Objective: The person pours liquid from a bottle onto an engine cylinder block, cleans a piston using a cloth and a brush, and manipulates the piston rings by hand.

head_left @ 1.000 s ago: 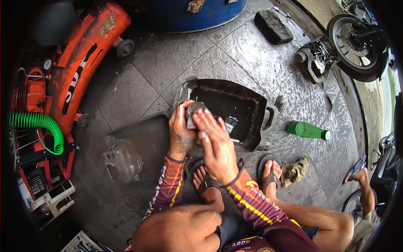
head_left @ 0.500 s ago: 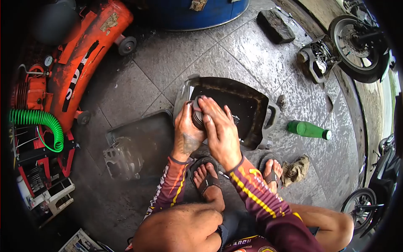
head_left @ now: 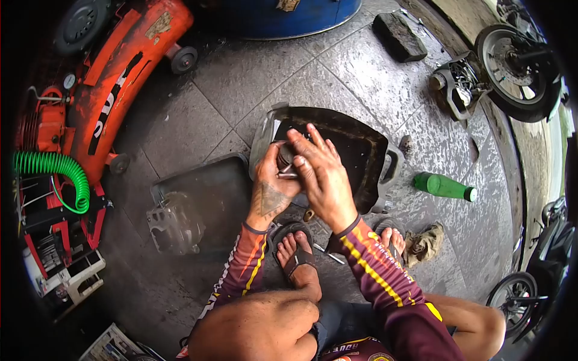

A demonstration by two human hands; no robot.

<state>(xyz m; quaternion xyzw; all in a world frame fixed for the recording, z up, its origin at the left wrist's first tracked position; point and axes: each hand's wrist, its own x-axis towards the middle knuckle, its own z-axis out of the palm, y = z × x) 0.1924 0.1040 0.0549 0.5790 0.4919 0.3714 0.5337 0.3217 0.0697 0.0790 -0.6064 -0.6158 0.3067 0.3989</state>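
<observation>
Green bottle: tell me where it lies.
Right side of the head view: the green bottle lies on the grey tiled floor, right of the black handled tray, beyond the crumpled tan rag.

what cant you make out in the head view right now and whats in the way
Head view: metal part, full shape hidden by left hand and right hand.
Head view: dark basin, interior partly behind the right hand.
Head view: gauge on red compressor, too small to read.
Head view: blue drum, cut off by the top edge.
Head view: right foot, partly behind right sleeve.
</observation>
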